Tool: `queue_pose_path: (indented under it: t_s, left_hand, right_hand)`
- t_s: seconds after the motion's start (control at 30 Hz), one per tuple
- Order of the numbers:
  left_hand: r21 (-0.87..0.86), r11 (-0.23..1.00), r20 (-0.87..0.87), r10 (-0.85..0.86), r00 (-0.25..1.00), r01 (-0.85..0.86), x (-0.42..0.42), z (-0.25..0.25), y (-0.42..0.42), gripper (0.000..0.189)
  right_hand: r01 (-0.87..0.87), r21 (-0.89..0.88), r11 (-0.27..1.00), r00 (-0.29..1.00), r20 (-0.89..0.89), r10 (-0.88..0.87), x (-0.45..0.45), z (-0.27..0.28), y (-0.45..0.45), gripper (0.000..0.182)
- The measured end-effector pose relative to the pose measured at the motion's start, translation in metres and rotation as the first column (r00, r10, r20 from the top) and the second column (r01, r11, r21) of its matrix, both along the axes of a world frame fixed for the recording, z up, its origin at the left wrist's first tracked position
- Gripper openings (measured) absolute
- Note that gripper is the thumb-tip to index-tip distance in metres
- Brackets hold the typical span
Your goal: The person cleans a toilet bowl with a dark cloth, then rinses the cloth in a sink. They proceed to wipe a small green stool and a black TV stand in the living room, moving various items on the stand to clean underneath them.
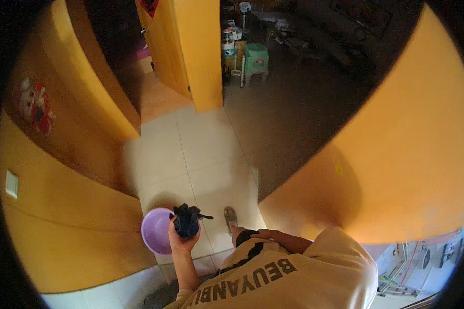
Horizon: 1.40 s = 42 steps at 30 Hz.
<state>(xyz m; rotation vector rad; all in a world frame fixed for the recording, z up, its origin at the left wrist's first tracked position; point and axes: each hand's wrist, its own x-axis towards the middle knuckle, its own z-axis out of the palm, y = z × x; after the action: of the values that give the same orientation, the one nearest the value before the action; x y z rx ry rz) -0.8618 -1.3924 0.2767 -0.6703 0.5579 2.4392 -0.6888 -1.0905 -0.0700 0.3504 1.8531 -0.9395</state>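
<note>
In the head view, my left hand (pixel 183 241) is raised in front of me, its fingers wrapped around a bundle of dark cloth (pixel 186 222). Loose ends of the cloth stick out at the top and to the right. Just left of that hand is a round purple plastic basin (pixel 154 231), partly hidden behind the hand and cloth. My right hand (pixel 263 234) hangs low by my thigh, against dark shorts (pixel 244 237); its fingers are not clear enough to show whether they grip anything.
Pale floor tiles (pixel 201 154) run ahead between orange-yellow walls (pixel 406 154). A wooden door (pixel 164 50) stands ajar ahead on the left. In the dim room beyond, a green plastic stool (pixel 256 60) stands beside household items. Behind me on the right are drying racks (pixel 402 270).
</note>
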Motion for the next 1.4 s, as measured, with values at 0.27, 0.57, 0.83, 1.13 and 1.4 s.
queue_pose_path:
  t_s: [0.27,0.57,0.83,1.13,1.4]
  left_hand:
    - [-0.036,0.994,-0.231,-0.104,0.967,0.099,-0.194,-0.006,0.003,0.043]
    - [0.059,0.984,-0.204,-0.151,0.967,0.166,-0.403,-0.129,-0.053,0.026]
    - [0.103,0.888,-0.208,-0.422,0.883,0.449,-0.628,-0.176,0.034,0.042]
    - [0.304,0.509,-0.37,-0.716,0.592,0.805,-0.737,-0.098,0.189,0.041]
    - [0.307,0.19,-0.423,-0.851,0.313,0.933,-0.766,-0.187,0.201,0.042]
  right_hand:
    - [-0.403,0.251,0.88,0.836,-0.291,0.466,-0.241,-0.003,0.011,0.067]
    - [0.396,0.347,0.851,0.869,-0.44,-0.225,-0.331,0.068,0.114,0.046]
    - [0.573,0.592,0.567,0.813,-0.319,-0.487,-0.269,-0.005,0.085,0.035]
    - [0.833,0.336,0.439,0.548,-0.605,-0.577,-0.339,-0.075,-0.094,0.032]
    - [0.91,0.336,0.241,0.376,-0.432,-0.819,-0.391,-0.148,-0.145,0.03]
